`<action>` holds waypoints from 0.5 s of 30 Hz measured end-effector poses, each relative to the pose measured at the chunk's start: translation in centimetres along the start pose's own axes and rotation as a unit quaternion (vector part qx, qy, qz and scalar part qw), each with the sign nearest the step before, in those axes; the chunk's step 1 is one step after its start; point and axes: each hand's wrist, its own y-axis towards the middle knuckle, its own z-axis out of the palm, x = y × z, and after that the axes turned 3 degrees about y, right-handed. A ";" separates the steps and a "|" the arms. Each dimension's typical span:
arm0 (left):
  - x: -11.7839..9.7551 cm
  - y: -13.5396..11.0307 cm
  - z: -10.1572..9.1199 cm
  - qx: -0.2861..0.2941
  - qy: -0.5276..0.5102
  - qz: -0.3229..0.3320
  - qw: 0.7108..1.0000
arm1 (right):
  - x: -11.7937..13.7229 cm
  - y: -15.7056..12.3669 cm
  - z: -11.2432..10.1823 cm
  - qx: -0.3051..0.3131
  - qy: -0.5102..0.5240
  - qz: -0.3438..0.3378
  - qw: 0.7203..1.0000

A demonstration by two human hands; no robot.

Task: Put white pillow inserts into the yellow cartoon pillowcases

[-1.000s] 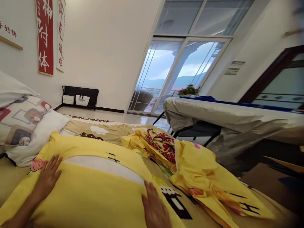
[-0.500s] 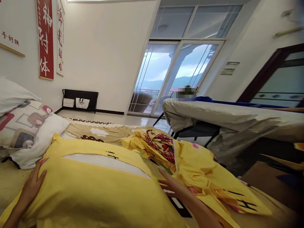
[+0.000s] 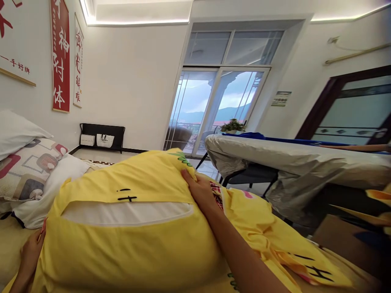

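Bulging in the lower left of the frame, a yellow fabric pillowcase (image 3: 131,252) is pinched at its upper right corner by the right hand (image 3: 200,190) and at its left edge by the left hand (image 3: 29,249). The white fabric pillow (image 3: 128,214) inside is judged mostly encased; a long strip is left uncovered, the case's edges not yet drawn together.

Wearer's left hand (image 3: 29,250) and right hand (image 3: 200,188) — two. Yellow pillow (image 3: 128,244): one. Pillows at left (image 3: 32,173): probably three, overlapped. Wall scrolls (image 3: 60,61): three. Black rack (image 3: 116,133): one — one white box (image 3: 87,140), one white bag (image 3: 105,141). Potted plant (image 3: 233,125): one. Other person's forearm (image 3: 360,148): one. Covered table (image 3: 299,156): one.
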 end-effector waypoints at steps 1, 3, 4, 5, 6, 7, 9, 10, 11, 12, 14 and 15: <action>-0.7 -0.2 -0.6 -0.057 0.003 -0.008 0.998 | 0.9 -0.2 -0.4 -0.014 0.016 -0.002 1.000; -3.8 -1.2 -2.5 -0.182 -0.023 0.026 0.983 | 2.1 -1.2 -0.9 -0.048 0.036 -0.012 0.998; -6.1 -1.9 -3.6 -0.199 -0.043 0.089 0.975 | 2.5 -1.9 -1.0 -0.070 0.048 -0.020 0.996; -8.8 -2.9 -4.8 -0.221 -0.064 0.169 0.958 | 2.7 -2.6 -1.0 -0.095 0.066 -0.029 0.993; -11.9 -3.8 -5.9 -0.211 -0.076 0.273 0.936 | 2.7 -3.3 -1.0 -0.123 0.087 -0.038 0.988; -15.0 -4.8 -6.9 -0.170 -0.058 0.372 0.911 | 2.6 -3.9 -0.9 -0.149 0.109 -0.044 0.982; -21.0 -6.3 -8.0 -0.118 0.004 0.500 0.858 | 1.9 -5.1 -0.9 -0.191 0.143 -0.047 0.970; -23.6 -6.8 -8.1 -0.130 0.013 0.536 0.834 | 1.3 -5.6 -1.0 -0.201 0.149 -0.043 0.967; -25.8 -7.1 -8.0 -0.160 0.012 0.557 0.815 | 0.5 -6.1 -1.1 -0.206 0.149 -0.040 0.966; -27.5 -7.2 -7.8 -0.198 0.004 0.568 0.799 | -0.4 -6.4 -1.1 -0.209 0.147 -0.037 0.966; -29.7 -7.1 -7.0 -0.251 -0.022 0.581 0.774 | -2.8 -7.0 -1.4 -0.206 0.133 -0.028 0.969; -30.3 -7.1 -6.5 -0.259 -0.030 0.590 0.764 | -4.2 -7.2 -1.5 -0.195 0.122 -0.025 0.973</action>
